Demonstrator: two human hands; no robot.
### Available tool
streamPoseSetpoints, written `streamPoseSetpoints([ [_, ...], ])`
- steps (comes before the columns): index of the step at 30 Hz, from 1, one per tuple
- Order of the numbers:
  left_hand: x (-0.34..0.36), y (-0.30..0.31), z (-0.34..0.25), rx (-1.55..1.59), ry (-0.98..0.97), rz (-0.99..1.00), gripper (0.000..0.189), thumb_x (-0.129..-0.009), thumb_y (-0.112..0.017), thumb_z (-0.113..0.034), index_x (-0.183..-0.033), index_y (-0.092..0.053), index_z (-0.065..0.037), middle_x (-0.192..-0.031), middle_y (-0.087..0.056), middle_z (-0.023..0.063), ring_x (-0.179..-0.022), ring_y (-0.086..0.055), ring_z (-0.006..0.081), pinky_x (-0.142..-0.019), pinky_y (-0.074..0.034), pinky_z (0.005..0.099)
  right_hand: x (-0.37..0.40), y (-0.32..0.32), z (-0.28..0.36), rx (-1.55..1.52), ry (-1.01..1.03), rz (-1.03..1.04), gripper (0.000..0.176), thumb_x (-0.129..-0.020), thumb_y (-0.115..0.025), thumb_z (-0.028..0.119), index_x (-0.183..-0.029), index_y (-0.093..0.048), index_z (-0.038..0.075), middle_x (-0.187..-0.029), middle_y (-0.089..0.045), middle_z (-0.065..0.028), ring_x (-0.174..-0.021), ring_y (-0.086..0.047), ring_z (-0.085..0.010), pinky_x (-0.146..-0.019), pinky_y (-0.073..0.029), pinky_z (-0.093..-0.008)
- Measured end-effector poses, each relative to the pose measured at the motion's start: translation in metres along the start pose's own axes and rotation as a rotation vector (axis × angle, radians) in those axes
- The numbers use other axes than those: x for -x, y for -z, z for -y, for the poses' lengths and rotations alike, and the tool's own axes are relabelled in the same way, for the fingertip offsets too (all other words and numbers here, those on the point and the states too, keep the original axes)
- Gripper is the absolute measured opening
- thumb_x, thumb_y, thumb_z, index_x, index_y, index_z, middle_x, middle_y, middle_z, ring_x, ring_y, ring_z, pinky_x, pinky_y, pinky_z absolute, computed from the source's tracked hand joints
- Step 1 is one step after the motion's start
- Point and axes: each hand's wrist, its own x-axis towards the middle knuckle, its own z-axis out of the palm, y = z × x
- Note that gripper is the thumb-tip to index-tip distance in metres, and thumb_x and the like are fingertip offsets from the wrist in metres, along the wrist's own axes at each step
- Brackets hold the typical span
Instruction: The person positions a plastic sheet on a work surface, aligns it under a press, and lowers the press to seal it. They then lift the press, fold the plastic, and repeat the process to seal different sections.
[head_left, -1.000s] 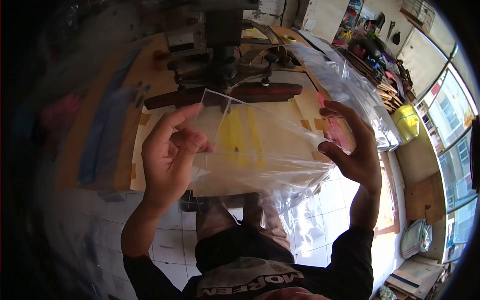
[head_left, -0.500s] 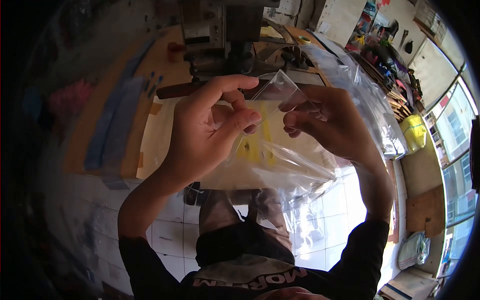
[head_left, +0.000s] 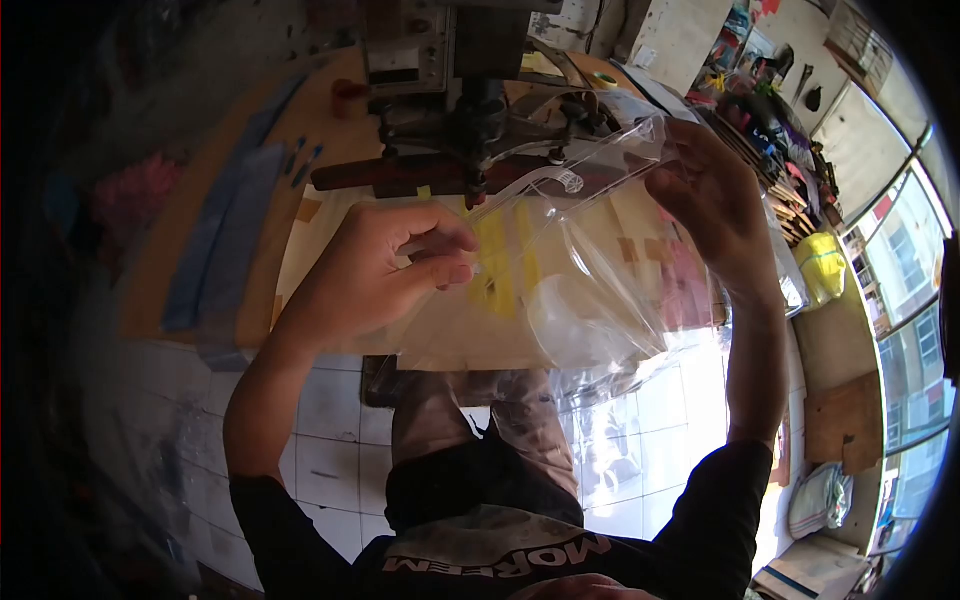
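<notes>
A large clear plastic sheet (head_left: 600, 285) stretches between my two hands above the worktable, its lower part draping toward my lap. My left hand (head_left: 395, 265) pinches its left edge between thumb and fingers. At the upper right, my right hand (head_left: 715, 205) grips a folded corner of the same sheet; its fingertips are partly in shadow. A small white patterned piece (head_left: 568, 180) shows at the sheet's upper edge. Under the sheet lies a pale board (head_left: 330, 260) with yellow strips (head_left: 495, 275) on it, seen through the plastic.
A machine head (head_left: 480, 110) with a dark red bar (head_left: 350, 175) stands just beyond my hands. Blue strips (head_left: 235, 230) and blue pens (head_left: 308, 165) lie at left. More clear plastic, stacked material (head_left: 790, 200) and a yellow bag (head_left: 822, 265) are on the right.
My hands have moved apart: the right went right and slightly up, the left moved left and down. The plastic between them, folded narrow before, is now spread wider.
</notes>
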Motion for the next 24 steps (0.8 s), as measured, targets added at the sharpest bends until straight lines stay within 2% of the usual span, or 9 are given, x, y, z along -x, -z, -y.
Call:
streamPoseSetpoints([
  [2, -0.007, -0.006, -0.005, -0.012, -0.055, -0.043, 0.022, -0.078, -0.073, -0.005, -0.096, -0.064, 0.003, -0.086, -0.067, 0.0114, -0.081, -0.066, 0.0151, -0.075, -0.052, 0.0273, -0.005, -0.013, 0.016, 0.948, 0.647, -0.35, 0.062, -0.076, -0.075, 0.027, -0.127, -0.051, 0.001, -0.1, -0.067, -0.0127, -0.1, -0.062, -0.0248, -0.088, -0.048, -0.0404],
  [5, -0.025, -0.015, -0.029, -0.149, -0.142, 0.025, 0.022, -0.078, -0.072, -0.005, -0.097, -0.064, 0.002, -0.082, -0.067, 0.0126, -0.077, -0.067, 0.0158, -0.071, -0.053, 0.0283, -0.003, -0.032, 0.041, 1.13, 0.604, -0.042, 0.085, -0.064, -0.082, 0.032, -0.136, -0.044, 0.007, -0.112, -0.064, -0.0133, -0.115, -0.054, -0.0261, -0.095, -0.042, -0.043],
  [7, -0.031, -0.02, -0.04, -0.247, -0.248, -0.015, 0.038, -0.076, -0.076, -0.014, -0.108, -0.061, 0.0, -0.093, -0.065, 0.0084, -0.089, -0.063, 0.0143, -0.086, -0.048, 0.0313, -0.01, -0.037, 0.043, 0.96, 0.508, 0.076, 0.069, -0.066, -0.082, 0.027, -0.125, -0.054, 0.005, -0.103, -0.067, -0.0147, -0.102, -0.062, -0.0253, -0.084, -0.048, -0.0386],
  [9, -0.025, -0.017, -0.05, -0.626, -0.394, -0.259, 0.048, -0.075, -0.077, -0.02, -0.115, -0.057, -0.001, -0.104, -0.062, 0.0101, -0.1, -0.059, 0.0175, -0.093, -0.043, 0.0348, -0.019, -0.032, 0.042, 0.776, 0.072, 0.217, 0.042, -0.07, -0.079, 0.019, -0.106, -0.065, 0.004, -0.081, -0.068, -0.0094, -0.076, -0.066, -0.0272, -0.07, -0.051, -0.0351],
  [11, -0.013, -0.01, -0.05, -1.01, -0.539, -0.508, 0.059, -0.074, -0.078, -0.025, -0.121, -0.053, -0.001, -0.116, -0.059, 0.0119, -0.112, -0.055, 0.0207, -0.1, -0.039, 0.0382, -0.016, -0.013, 0.023, 0.623, 0.274, 0.139, 0.025, -0.074, -0.075, 0.011, -0.096, -0.068, 0.0, -0.071, -0.065, -0.0106, -0.065, -0.063, -0.0148, -0.06, -0.049, -0.0294],
  [15, 0.036, 0.001, -0.002, -0.403, -0.475, -0.961, 0.088, -0.069, -0.082, -0.037, -0.135, -0.036, 0.0, -0.129, -0.046, 0.0195, -0.122, -0.045, 0.0312, -0.103, -0.033, 0.0444, 0.005, 0.025, 0.008, 0.399, 0.151, 0.056, 0.021, -0.077, -0.074, 0.01, -0.091, -0.066, -0.005, -0.071, -0.063, -0.0065, -0.065, -0.06, -0.011, -0.059, -0.048, -0.0275],
  [17, 0.043, -0.015, 0.026, 0.161, -0.333, -0.808, 0.091, -0.068, -0.083, -0.036, -0.136, -0.034, 0.0, -0.132, -0.044, 0.0199, -0.123, -0.044, 0.0307, -0.105, -0.033, 0.0438, 0.011, 0.031, -0.001, 0.281, 0.039, 0.032, 0.02, -0.079, -0.073, 0.009, -0.089, -0.065, -0.006, -0.072, -0.062, -0.0052, -0.065, -0.059, -0.0101, -0.059, -0.047, -0.0266],
  [21, 0.041, -0.034, 0.047, 0.298, -0.154, -0.54, 0.078, -0.075, -0.08, -0.023, -0.135, -0.034, -0.001, -0.118, -0.055, 0.0192, -0.108, -0.058, 0.0262, -0.094, -0.045, 0.0381, 0.017, 0.033, -0.019, 0.07, 0.086, -0.067, 0.012, -0.083, -0.068, 0.007, -0.088, -0.065, -0.003, -0.073, -0.062, -0.0039, -0.067, -0.057, -0.0097, -0.063, -0.047, -0.025],
  [24, 0.03, -0.039, 0.033, 0.465, 0.063, -0.382, 0.05, -0.082, -0.068, 0.001, -0.124, -0.041, 0.0, -0.075, -0.065, 0.0086, -0.062, -0.065, 0.0144, -0.054, -0.052, 0.0231, 0.017, 0.024, -0.018, 0.197, 0.098, -0.11, 0.012, -0.083, -0.067, 0.006, -0.092, -0.064, -0.002, -0.079, -0.062, -0.0038, -0.071, -0.057, -0.0091, -0.066, -0.046, -0.0243],
])
